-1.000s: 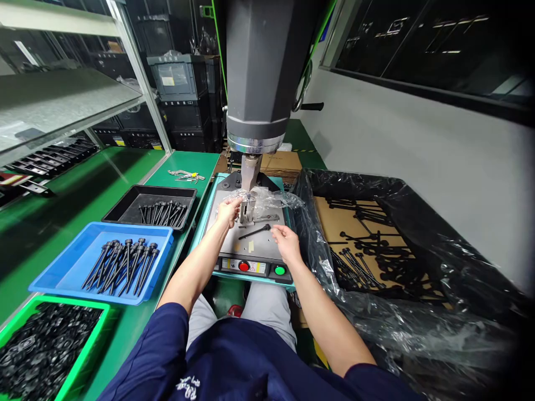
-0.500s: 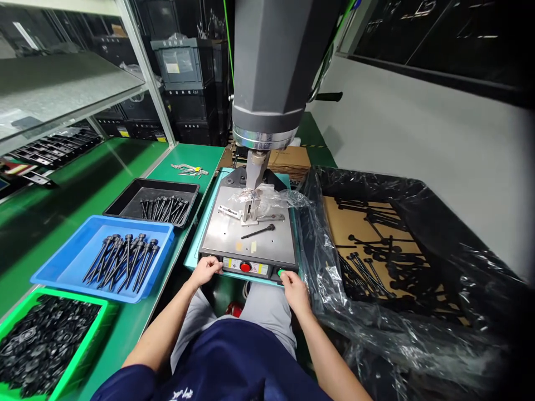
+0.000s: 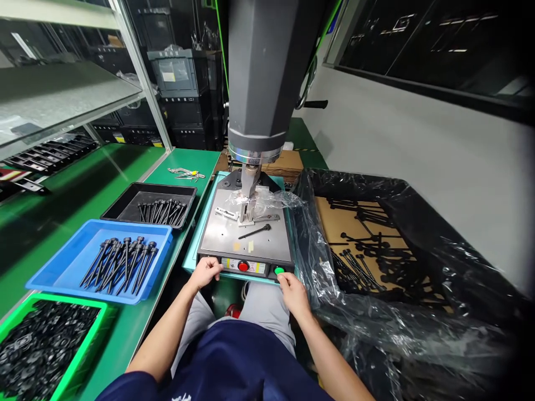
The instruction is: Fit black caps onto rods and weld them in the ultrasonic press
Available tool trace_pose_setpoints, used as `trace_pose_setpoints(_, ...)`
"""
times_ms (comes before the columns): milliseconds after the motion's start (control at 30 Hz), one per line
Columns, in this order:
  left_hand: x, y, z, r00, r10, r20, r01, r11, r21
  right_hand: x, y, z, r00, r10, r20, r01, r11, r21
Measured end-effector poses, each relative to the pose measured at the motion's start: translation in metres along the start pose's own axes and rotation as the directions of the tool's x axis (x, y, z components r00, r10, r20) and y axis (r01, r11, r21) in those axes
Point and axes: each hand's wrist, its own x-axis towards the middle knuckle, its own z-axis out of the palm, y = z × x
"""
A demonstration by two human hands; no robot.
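My left hand (image 3: 207, 272) rests with curled fingers against the left end of the machine's front panel (image 3: 228, 272); whatever lies under those fingers is hidden. At the right end, my right hand (image 3: 295, 291) has its fingers drawn together just below a green button (image 3: 279, 270), which shows uncovered. A red button (image 3: 243, 267) sits between my hands. Behind the panel, a black rod with a thick head (image 3: 256, 231) lies on the metal plate (image 3: 213, 239). The machine's tool tip (image 3: 249, 181) stands down over a small fixture (image 3: 246, 214) wrapped partly in clear plastic.
On the green bench at left stand a black tray (image 3: 121, 203) and a blue tray (image 3: 54, 264) of black rods, and a green crate (image 3: 86, 351) of small black parts. Pliers (image 3: 184, 173) lie behind. At right, a plastic-lined box (image 3: 311, 223) holds black rods on cardboard.
My right hand's fingers have come slightly off the green button, so more of it shows. The left hand stays at the panel. The view has shifted a little.
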Motion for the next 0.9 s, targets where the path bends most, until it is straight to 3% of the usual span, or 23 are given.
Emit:
trace_pose_setpoints(100, 0.002, 0.015, 0.005, 0.993, 0.095, 0.075, -0.096, 0.995, 0.009, -0.001, -0.013, -0.003, 0.998, 0.004, 0.069, -0.010, 0.995, 0.095)
trace_pose_setpoints(267, 0.023, 0.043, 0.013, 0.979, 0.159, 0.128, -0.169, 0.983, 0.069, 0.009, -0.048, 0.001, 0.985, -0.025, 0.168, -0.022, 0.962, 0.273)
trace_pose_setpoints(500, 0.069, 0.085, 0.012, 0.966, 0.254, 0.053, -0.255, 0.967, 0.006, 0.036, -0.096, 0.008, 0.959, -0.077, 0.273, -0.024, 0.937, 0.348)
trace_pose_setpoints(667, 0.110, 0.103, 0.008, 0.984, 0.151, -0.095, -0.170, 0.956, -0.238, 0.061, -0.124, 0.014, 0.941, -0.139, 0.309, 0.027, 0.940, 0.339)
trace_pose_setpoints(900, 0.134, 0.128, 0.009, 0.989, 0.002, -0.146, -0.077, 0.855, -0.512, 0.092, -0.137, 0.030, 0.932, -0.152, 0.328, 0.024, 0.932, 0.362)
